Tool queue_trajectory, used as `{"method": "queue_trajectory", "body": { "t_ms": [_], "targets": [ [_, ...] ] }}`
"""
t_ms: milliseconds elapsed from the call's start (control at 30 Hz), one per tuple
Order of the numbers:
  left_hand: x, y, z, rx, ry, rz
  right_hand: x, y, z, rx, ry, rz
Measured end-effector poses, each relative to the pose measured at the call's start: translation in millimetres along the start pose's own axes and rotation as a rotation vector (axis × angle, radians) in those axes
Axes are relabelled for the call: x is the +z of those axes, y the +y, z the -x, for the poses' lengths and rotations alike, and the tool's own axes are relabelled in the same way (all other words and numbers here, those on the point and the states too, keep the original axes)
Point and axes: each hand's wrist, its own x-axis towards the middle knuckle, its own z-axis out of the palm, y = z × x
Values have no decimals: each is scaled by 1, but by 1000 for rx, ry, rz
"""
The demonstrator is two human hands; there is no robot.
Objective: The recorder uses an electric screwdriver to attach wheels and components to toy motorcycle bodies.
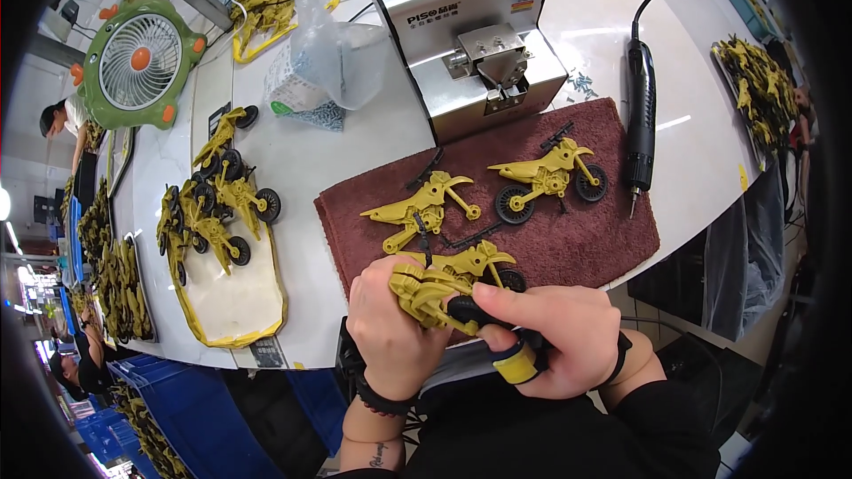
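Low in the frame, the left hand (390, 333) grips a yellow toy motorcycle (426, 288) steady while the right hand (550, 337) pinches its black wheel (463, 309).

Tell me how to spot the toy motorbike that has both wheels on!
Find the brown mat before the grey machine. The finished yellow motorbike lies at its right end, near the black electric screwdriver. Unlike the wheelless bike beside it, it has two black wheels.
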Motion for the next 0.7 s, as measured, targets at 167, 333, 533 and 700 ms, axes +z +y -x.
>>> {"method": "queue_trajectory", "body": {
  "t_ms": [167,333,533,700],
  "targets": [
    [1,2,1,4,-3,54,8,11,3,-75,110,-191],
    [1,1,-4,106,53,7,-3,1,8,12,-86,-88],
    [1,7,-1,35,46,91,-3,0,6,167,-79,-362],
    [1,8,-2,28,9,80,-4,1,12,144,-96,-286]
  ]
}}
